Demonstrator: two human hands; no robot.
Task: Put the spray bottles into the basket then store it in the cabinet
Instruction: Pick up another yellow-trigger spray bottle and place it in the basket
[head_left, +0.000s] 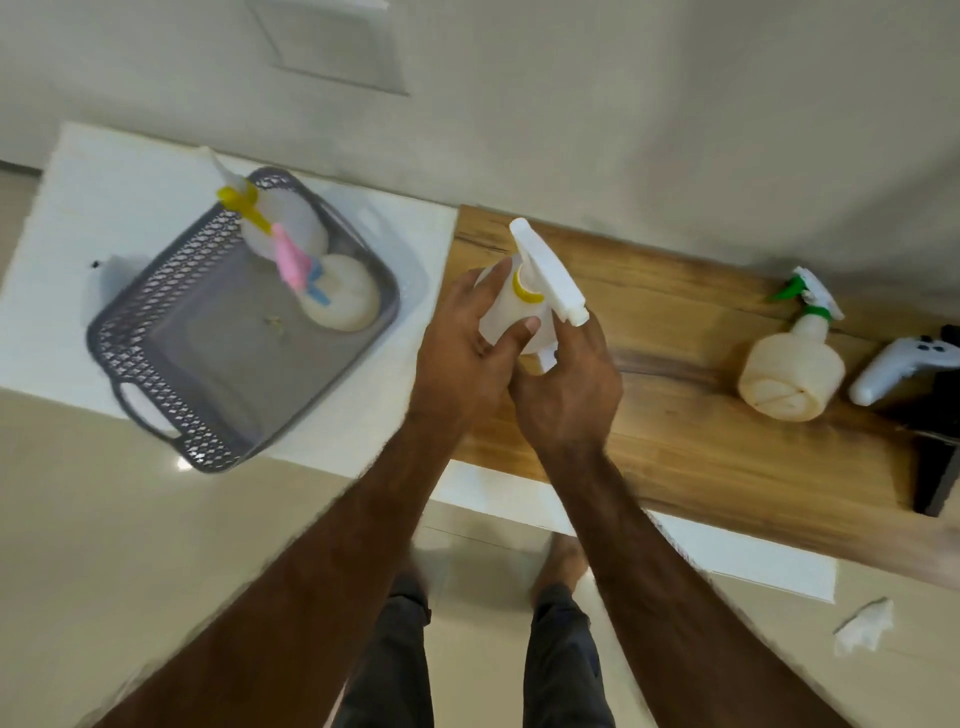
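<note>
Third bottle up, basket next!
Left hand and right hand grasp the yellow-collared spray bottle; swing it toward nine o'clock into the grey basket.

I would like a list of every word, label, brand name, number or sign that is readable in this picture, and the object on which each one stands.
None: no text can be read in this view.
Held spray bottle, in left hand and right hand: plain, no label shows.
Green-nozzle spray bottle: no label shows.
Two bottles in the basket: blurred, no print shows.
White game controller: buttons too small to read.
</note>
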